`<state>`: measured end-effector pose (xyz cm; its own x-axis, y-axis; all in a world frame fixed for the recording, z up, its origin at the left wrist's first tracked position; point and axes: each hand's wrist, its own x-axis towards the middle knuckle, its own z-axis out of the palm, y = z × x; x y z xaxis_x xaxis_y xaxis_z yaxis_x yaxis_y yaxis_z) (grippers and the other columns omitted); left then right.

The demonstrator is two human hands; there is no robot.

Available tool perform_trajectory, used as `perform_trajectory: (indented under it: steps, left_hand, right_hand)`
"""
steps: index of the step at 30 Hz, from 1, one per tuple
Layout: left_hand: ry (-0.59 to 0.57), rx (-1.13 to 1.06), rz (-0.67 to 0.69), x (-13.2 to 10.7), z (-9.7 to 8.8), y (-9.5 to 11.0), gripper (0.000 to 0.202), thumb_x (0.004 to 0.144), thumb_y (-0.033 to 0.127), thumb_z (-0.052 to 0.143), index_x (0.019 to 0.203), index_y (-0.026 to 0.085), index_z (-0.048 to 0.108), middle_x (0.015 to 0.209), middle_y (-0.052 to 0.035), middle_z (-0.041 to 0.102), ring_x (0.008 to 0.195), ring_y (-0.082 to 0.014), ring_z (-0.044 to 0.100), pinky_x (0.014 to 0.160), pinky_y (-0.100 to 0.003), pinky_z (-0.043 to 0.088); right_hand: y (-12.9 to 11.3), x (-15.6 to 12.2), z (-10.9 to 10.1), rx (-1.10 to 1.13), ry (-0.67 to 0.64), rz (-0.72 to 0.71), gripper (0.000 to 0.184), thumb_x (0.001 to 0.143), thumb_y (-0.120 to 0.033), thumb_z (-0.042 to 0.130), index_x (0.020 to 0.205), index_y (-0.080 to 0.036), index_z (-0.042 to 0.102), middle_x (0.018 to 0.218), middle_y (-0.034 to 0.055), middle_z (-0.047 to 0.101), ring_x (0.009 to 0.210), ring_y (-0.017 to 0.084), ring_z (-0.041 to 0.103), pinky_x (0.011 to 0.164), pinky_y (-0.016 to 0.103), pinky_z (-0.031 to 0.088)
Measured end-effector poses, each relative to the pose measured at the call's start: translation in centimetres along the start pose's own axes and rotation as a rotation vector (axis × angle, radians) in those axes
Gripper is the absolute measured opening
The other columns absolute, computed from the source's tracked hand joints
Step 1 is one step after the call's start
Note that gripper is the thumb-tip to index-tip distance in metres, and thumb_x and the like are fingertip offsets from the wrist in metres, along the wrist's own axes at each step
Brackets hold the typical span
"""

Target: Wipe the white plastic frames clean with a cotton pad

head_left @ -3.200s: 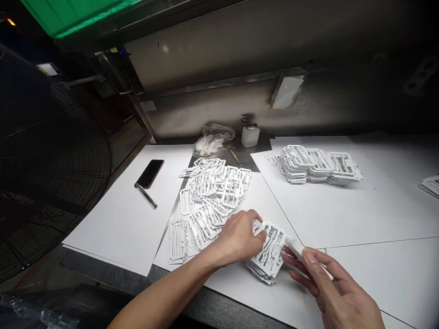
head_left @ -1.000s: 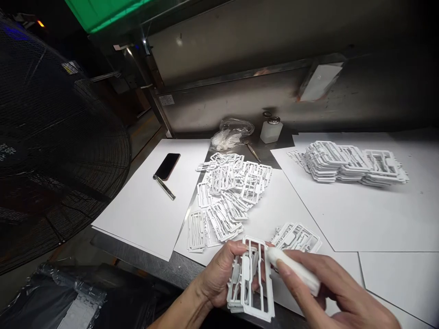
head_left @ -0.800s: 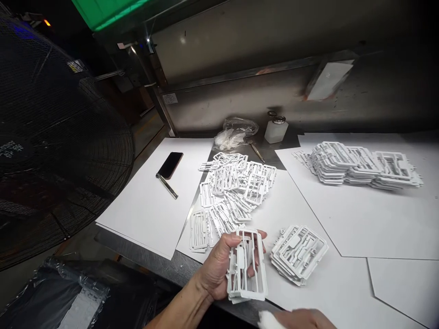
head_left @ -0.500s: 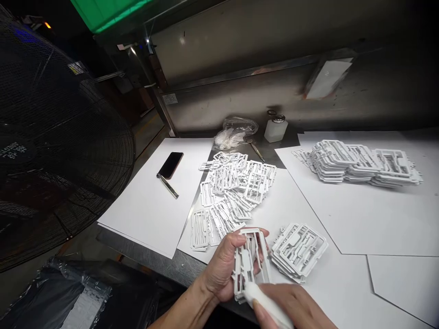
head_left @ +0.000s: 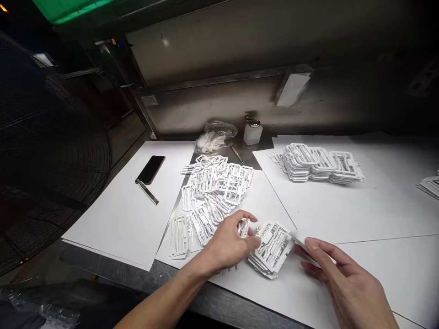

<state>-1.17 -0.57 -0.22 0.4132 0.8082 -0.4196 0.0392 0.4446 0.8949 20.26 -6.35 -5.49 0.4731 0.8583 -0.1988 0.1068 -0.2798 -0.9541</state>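
Pinching a white plastic frame [head_left: 244, 227] with my left hand [head_left: 228, 244] at the small stack [head_left: 270, 249].
I am gripping a white swab-like stick [head_left: 299, 239] in my right hand [head_left: 346, 283], beside that stack near the counter's [head_left: 113, 228] front edge; loose frames [head_left: 212, 192] are lying behind.

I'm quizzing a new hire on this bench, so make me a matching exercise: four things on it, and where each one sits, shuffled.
Things:
1. phone
2. small white bottle
3. neat stack of white plastic frames
4. clear plastic bag

Places:
A. right sheet of paper, far side
B. left sheet, beside a pen
C. against the back wall, metal cap on top
D. just left of the bottle

Pairs: 1-B, 2-C, 3-A, 4-D
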Motion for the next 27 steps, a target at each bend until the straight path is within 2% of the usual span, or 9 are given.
perform_trajectory:
  steps: [2, 5, 10, 14, 17, 21, 23, 25, 27]
  left_hand:
    - [-0.008, 0.16, 0.024, 0.8, 0.6, 0.0, 0.037, 0.069, 0.02, 0.064, 0.105, 0.021, 0.059, 0.082, -0.0011, 0.056, 0.07, -0.014, 0.053, 0.063, -0.026, 0.042]
    - [-0.044, 0.22, 0.022, 1.4, 1.0, -0.4, 0.04, 0.069, 0.018, 0.062, 0.109, 0.022, 0.058, 0.079, -0.0006, 0.057, 0.068, -0.0139, 0.051, 0.064, -0.027, 0.042]
    - [-0.116, 0.035, 0.045, 0.5, 0.6, 0.1, 0.047, 0.067, 0.015, 0.067, 0.113, 0.019, 0.058, 0.076, 0.0017, 0.052, 0.072, -0.0113, 0.049, 0.071, -0.026, 0.04]
    - [-0.185, -0.112, 0.006, -1.3, 0.1, 0.2, 0.045, 0.064, 0.016, 0.071, 0.109, 0.016, 0.06, 0.073, 0.0016, 0.052, 0.065, -0.009, 0.046, 0.067, -0.024, 0.039]
    - [-0.135, -0.208, -0.067, -2.7, 0.1, -0.2, 0.044, 0.063, 0.014, 0.07, 0.105, 0.017, 0.059, 0.068, 0.0032, 0.05, 0.058, -0.007, 0.043, 0.06, -0.023, 0.037]
    - [-0.069, -0.226, -0.04, -4.2, 0.1, -0.8, 0.041, 0.062, 0.011, 0.069, 0.101, 0.017, 0.058, 0.069, 0.003, 0.051, 0.06, -0.0066, 0.045, 0.059, -0.02, 0.037]
    - [-0.059, -0.256, -0.026, -4.7, -0.2, -1.3, 0.044, 0.062, 0.014, 0.071, 0.104, 0.016, 0.058, 0.07, 0.0018, 0.053, 0.062, -0.0079, 0.047, 0.061, -0.021, 0.039]
    - [-0.045, -0.312, -0.031, -4.9, -0.6, -1.9, 0.05, 0.062, 0.016, 0.074, 0.108, 0.016, 0.056, 0.073, 0.0, 0.056, 0.062, -0.0099, 0.05, 0.061, -0.024, 0.042]
    - [-0.008, -0.359, -0.045, -5.0, -1.0, -2.5, 0.057, 0.06, 0.016, 0.075, 0.112, 0.016, 0.053, 0.075, -0.0011, 0.058, 0.062, -0.0113, 0.052, 0.061, -0.026, 0.044]
  right_hand:
    - [0.4, 0.1, 0.4, 0.094, -0.037, 0.038, 0.054, 0.068, -0.061, 0.078, 0.095, -0.016, 0.07, 0.102, 0.0095, 0.065, 0.081, 0.027, 0.064, 0.06, 0.023, 0.056]
    - [0.6, -0.6, 0.9, 0.209, -0.036, 0.07, 0.053, 0.066, -0.057, 0.081, 0.096, -0.016, 0.069, 0.107, 0.0095, 0.063, 0.087, 0.025, 0.062, 0.065, 0.02, 0.055]
    - [-0.5, -2.0, 1.4, 0.352, -0.048, 0.055, 0.044, 0.065, -0.051, 0.084, 0.09, -0.018, 0.07, 0.108, 0.0077, 0.061, 0.086, 0.024, 0.06, 0.069, 0.021, 0.054]
    - [-1.2, -2.9, 1.4, 0.383, -0.177, 0.067, 0.045, 0.066, -0.05, 0.083, 0.092, -0.016, 0.071, 0.104, 0.0109, 0.062, 0.073, 0.023, 0.061, 0.062, 0.023, 0.056]
    - [-1.9, -3.4, 1.5, 0.23, -0.178, 0.0, 0.046, 0.067, -0.051, 0.082, 0.095, -0.017, 0.072, 0.1, 0.0093, 0.065, 0.07, 0.022, 0.063, 0.059, 0.018, 0.055]
    - [-3.4, -3.9, 2.1, -0.216, -0.129, -0.416, 0.03, 0.079, -0.053, 0.069, 0.095, -0.027, 0.07, 0.085, -0.0012, 0.067, 0.06, 0.015, 0.062, 0.055, 0.012, 0.052]
    - [-4.0, -3.9, 2.3, -0.322, -0.132, -0.564, 0.025, 0.083, -0.052, 0.065, 0.094, -0.03, 0.069, 0.086, -0.0043, 0.066, 0.051, 0.012, 0.059, 0.05, 0.014, 0.051]
    - [-4.2, -4.0, 2.2, -0.404, -0.073, -0.586, 0.028, 0.084, -0.057, 0.063, 0.091, -0.03, 0.068, 0.082, -0.0057, 0.066, 0.046, 0.012, 0.056, 0.042, 0.015, 0.049]
    - [-4.2, -4.4, 1.8, -0.491, 0.02, -0.526, 0.034, 0.083, -0.063, 0.06, 0.09, -0.03, 0.068, 0.082, -0.005, 0.066, 0.051, 0.014, 0.058, 0.038, 0.016, 0.047]
